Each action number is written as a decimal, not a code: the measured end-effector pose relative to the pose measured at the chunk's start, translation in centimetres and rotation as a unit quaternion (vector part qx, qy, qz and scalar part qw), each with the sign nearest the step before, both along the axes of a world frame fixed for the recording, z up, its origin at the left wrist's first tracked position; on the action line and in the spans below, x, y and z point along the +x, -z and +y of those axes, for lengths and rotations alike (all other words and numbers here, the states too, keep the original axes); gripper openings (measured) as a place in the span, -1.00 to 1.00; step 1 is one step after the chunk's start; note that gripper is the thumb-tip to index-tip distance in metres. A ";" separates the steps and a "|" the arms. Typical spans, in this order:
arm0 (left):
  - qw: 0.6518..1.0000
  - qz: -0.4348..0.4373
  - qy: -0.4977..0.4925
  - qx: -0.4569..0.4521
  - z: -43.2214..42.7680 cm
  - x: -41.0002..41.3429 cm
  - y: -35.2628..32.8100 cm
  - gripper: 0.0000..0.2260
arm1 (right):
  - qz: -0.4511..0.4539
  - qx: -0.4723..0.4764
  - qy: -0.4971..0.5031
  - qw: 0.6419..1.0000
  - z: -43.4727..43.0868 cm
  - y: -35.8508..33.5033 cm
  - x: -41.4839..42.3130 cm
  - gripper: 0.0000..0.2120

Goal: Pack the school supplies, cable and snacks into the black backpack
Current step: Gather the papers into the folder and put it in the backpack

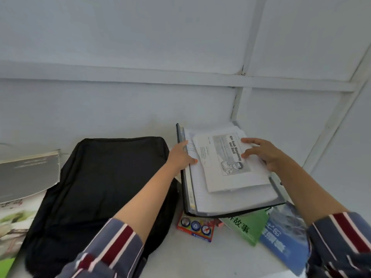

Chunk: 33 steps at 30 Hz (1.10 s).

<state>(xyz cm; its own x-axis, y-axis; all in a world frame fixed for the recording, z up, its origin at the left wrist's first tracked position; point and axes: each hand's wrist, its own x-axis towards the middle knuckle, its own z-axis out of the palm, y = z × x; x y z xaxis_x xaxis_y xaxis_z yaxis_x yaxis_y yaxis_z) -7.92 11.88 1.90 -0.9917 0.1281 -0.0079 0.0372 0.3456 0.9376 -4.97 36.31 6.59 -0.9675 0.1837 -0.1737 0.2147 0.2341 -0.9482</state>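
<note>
Booklet (220,163) "Ajar Anak Menabung" under spread right grip (267,155); left grip (180,155) clamps folder (189,189).

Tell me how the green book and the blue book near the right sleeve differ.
The green book has a plain cover with dark characters; the blue book has a rocky photo with pale characters. The green book lies partly under the black plastic folder; the blue book shows more of itself. Both lie flat on the white table.
</note>
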 end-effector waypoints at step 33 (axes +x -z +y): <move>0.936 -0.010 -0.010 -0.352 4.4 -0.7 3.3 -0.50 | 0.016 0.226 -0.043 0.973 2.4 7.3 -3.1 -0.48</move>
<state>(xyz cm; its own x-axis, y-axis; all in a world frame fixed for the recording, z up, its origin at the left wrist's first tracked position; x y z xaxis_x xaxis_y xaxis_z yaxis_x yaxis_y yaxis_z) -8.67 16.30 -1.36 -0.9927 0.0648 -0.1017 0.0084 0.8784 0.4779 -8.06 38.67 -0.68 -0.9861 0.1534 -0.0635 0.1486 0.6448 -0.7498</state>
